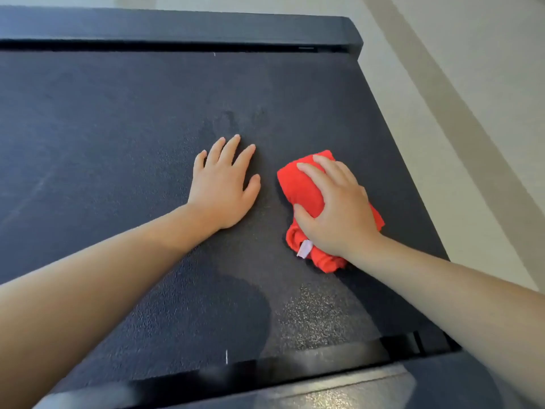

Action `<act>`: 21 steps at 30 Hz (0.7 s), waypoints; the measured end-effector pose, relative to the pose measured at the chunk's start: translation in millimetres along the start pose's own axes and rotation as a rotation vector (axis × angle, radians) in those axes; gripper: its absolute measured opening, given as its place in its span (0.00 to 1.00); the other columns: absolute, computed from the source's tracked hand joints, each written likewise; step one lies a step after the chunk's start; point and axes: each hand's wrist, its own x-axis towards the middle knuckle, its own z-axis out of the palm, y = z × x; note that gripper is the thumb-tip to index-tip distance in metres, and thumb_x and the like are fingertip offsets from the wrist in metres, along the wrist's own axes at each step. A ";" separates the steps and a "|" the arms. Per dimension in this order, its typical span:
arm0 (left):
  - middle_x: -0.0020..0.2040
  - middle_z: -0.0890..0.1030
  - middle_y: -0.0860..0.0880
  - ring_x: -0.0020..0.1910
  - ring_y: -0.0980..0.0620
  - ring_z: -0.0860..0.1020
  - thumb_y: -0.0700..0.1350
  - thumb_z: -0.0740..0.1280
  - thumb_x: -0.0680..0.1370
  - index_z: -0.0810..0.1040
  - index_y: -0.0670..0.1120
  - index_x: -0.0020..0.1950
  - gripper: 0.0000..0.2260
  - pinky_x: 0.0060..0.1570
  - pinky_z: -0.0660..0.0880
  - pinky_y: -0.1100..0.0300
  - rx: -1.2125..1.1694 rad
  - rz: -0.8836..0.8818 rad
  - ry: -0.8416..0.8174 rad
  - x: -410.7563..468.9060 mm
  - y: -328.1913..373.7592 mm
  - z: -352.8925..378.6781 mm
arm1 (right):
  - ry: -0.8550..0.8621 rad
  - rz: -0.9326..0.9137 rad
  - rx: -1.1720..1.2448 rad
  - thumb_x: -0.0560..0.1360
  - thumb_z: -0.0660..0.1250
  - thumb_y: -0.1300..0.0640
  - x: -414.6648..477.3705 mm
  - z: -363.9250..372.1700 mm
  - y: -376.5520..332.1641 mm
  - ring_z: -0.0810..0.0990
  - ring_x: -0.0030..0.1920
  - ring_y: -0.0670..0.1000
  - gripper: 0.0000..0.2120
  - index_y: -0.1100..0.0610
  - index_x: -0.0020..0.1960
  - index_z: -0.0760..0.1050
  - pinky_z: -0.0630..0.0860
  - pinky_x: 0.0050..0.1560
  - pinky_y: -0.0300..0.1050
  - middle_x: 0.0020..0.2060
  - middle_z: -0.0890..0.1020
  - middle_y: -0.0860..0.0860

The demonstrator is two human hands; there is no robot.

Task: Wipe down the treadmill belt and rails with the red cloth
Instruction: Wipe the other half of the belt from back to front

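Observation:
The dark textured treadmill belt fills most of the view. A bunched red cloth with a small white tag lies on the belt's right part. My right hand lies on top of the cloth, fingers curled over it and thumb wrapped round its left side. My left hand rests flat on the bare belt just left of the cloth, fingers straight and spread. One black side rail runs along the far edge of the belt; another rail runs along the near edge.
The belt ends at its right edge, beyond which lies pale floor. Faint smudges mark the belt beyond my left hand, and a lighter speckled patch shows near the near rail.

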 end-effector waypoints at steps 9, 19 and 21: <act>0.78 0.48 0.46 0.76 0.46 0.49 0.58 0.49 0.79 0.49 0.48 0.77 0.29 0.73 0.53 0.50 0.127 0.103 -0.241 -92.9 14.2 -26.3 | -0.045 -0.045 0.024 0.71 0.65 0.50 1.2 -1.5 4.4 0.60 0.71 0.53 0.28 0.49 0.70 0.66 0.65 0.60 0.56 0.72 0.64 0.49; 0.78 0.48 0.51 0.76 0.51 0.43 0.64 0.43 0.74 0.52 0.50 0.76 0.33 0.71 0.43 0.39 -0.034 -0.080 -0.177 -136.5 44.5 -10.5 | -0.089 -0.214 0.067 0.69 0.63 0.47 -104.2 -24.5 12.8 0.59 0.71 0.49 0.28 0.48 0.69 0.68 0.64 0.59 0.48 0.71 0.66 0.48; 0.78 0.48 0.51 0.76 0.51 0.44 0.63 0.44 0.74 0.53 0.50 0.76 0.33 0.69 0.44 0.34 -0.019 -0.024 -0.162 -131.3 49.7 -4.4 | -0.084 -0.199 0.074 0.68 0.64 0.48 -102.6 -24.0 11.4 0.60 0.71 0.49 0.28 0.48 0.68 0.69 0.64 0.59 0.49 0.71 0.67 0.49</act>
